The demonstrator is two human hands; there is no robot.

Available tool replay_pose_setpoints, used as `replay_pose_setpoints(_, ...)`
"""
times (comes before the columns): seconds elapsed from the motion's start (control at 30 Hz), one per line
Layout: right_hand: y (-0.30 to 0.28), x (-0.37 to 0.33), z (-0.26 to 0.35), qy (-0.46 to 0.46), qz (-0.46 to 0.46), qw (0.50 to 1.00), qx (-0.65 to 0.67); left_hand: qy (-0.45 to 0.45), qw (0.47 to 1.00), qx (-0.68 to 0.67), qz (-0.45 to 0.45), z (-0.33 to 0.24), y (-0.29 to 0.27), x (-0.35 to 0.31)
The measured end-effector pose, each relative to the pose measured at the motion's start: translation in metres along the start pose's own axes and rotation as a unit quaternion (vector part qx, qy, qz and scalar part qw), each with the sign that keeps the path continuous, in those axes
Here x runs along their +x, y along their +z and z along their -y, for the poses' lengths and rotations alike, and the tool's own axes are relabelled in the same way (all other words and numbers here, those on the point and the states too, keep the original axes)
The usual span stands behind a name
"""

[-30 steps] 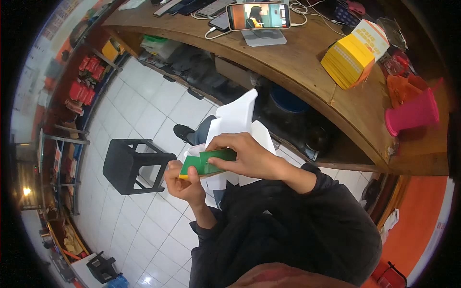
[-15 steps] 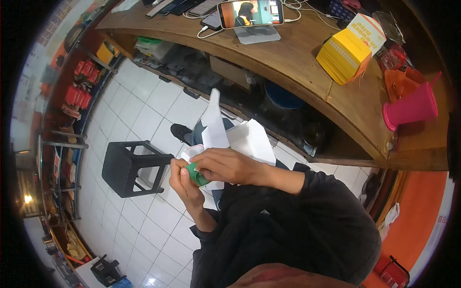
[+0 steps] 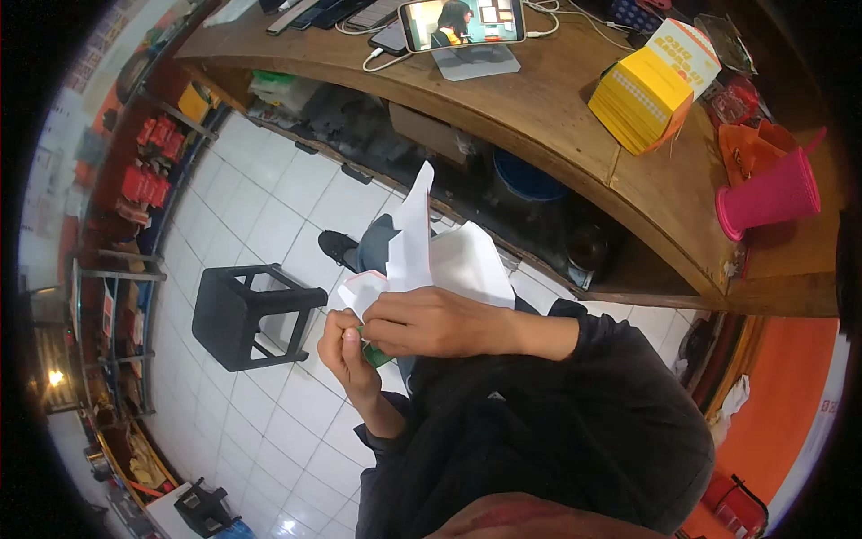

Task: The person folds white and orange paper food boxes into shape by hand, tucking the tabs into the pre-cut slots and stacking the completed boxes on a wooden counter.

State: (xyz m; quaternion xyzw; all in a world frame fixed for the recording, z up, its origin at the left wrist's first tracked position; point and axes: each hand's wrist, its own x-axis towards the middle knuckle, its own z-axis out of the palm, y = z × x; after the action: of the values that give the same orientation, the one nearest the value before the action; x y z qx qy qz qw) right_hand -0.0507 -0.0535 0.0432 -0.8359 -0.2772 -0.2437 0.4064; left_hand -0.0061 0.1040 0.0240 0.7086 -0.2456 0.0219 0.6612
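My left hand [image 3: 348, 359] is closed, thumb and fingers pinched together at the edge of a small green roll [image 3: 375, 357] that looks like tape. From the other side, the curled fingers of my right hand [image 3: 435, 322] cover most of this roll. Just beyond my hands, a white cardboard box [image 3: 476, 265], partly folded, rests over my lap. One tall white flap [image 3: 413, 238] stands up from it, and a smaller flap [image 3: 364, 289] with a reddish edge sticks out above my left fingertips. What lies between my fingertips is mostly hidden.
A black plastic stool [image 3: 256, 314] stands on the tiled floor at left. On the wooden desk [image 3: 539, 90] ahead are a propped phone [image 3: 462, 24], cables, a stack of yellow folded boxes [image 3: 637, 99] and a pink basket [image 3: 772, 198]. Shelves [image 3: 117, 305] line the left.
My right hand has turned over the green roll, hiding more of it. The tall white flap has swung right and stands more upright. My left hand stays nearly in place.
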Motion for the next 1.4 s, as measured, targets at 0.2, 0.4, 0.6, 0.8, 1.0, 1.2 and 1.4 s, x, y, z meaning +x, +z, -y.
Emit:
replay_pose_setpoints(0.2, -0.011, 0.004, 0.013, 0.070, 0.060, 0.995, 0.035, 0.001, 0.999, 0.045, -0.023, 0.001, -0.003, -0.008)
replay_pose_setpoints(0.4, -0.016, 0.003, 0.005, 0.116, 0.069, 0.971, 0.199, 0.052, 0.999, 0.010, 0.000, 0.018, -0.001, -0.014)
replay_pose_setpoints(0.6, -0.011, 0.001, 0.011, 0.137, 0.011, 0.969, 0.203, 0.083, 0.991, 0.054, -0.086, 0.021, 0.001, -0.014)
replay_pose_setpoints(0.8, -0.014, 0.001, 0.012, 0.289, 0.073, 0.920, 0.256, 0.214, 0.961, 0.089, -0.150, 0.025, 0.009, -0.014)
replay_pose_setpoints(1.0, -0.011, -0.007, -0.002, 0.176, 0.025, 0.983, 0.041, 0.119, 0.970, 0.213, 0.015, -0.014, -0.002, -0.005)
replay_pose_setpoints(1.2, -0.007, -0.007, -0.005, 0.101, 0.045, 0.992, -0.065, 0.111, 0.960, 0.255, 0.039, -0.019, -0.007, -0.008)
replay_pose_setpoints(1.4, 0.000, -0.010, -0.008, 0.090, 0.023, 0.991, -0.100, 0.106, 0.950, 0.293, -0.037, -0.014, 0.005, -0.019)
